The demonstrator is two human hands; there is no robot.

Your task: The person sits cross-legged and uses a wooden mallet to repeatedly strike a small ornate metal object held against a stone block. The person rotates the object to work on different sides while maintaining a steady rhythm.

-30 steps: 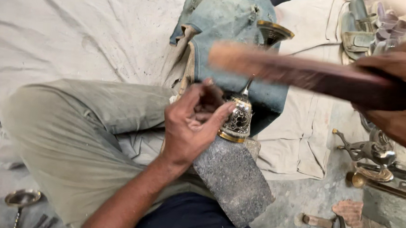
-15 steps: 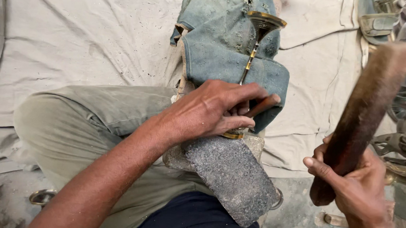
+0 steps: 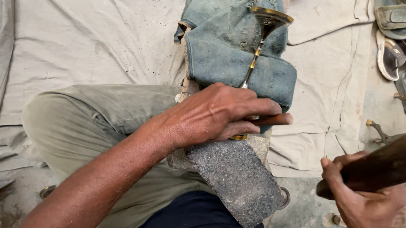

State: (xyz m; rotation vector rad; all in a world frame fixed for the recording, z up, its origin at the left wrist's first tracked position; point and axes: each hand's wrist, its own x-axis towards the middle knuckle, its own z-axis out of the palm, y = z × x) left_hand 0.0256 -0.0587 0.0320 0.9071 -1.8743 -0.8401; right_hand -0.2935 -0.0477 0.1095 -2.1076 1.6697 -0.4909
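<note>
My left hand (image 3: 212,117) grips brass piece (image 3: 255,61) on stone block (image 3: 234,177) | right hand (image 3: 364,203) fingers wrapped round wooden mallet (image 3: 388,163)

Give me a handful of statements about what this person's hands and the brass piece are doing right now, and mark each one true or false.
1. The left hand presses down on a brass goblet-shaped piece lying over the stone block. True.
2. The right hand is empty. False: it grips a dark wooden stick.
3. The brass piece's flared end rests on folded blue-grey cloth. True.
4. The stone block sits on a wooden table. False: it rests against the person's lap, over a canvas sheet.
5. Sandals lie at upper right. True.
</note>
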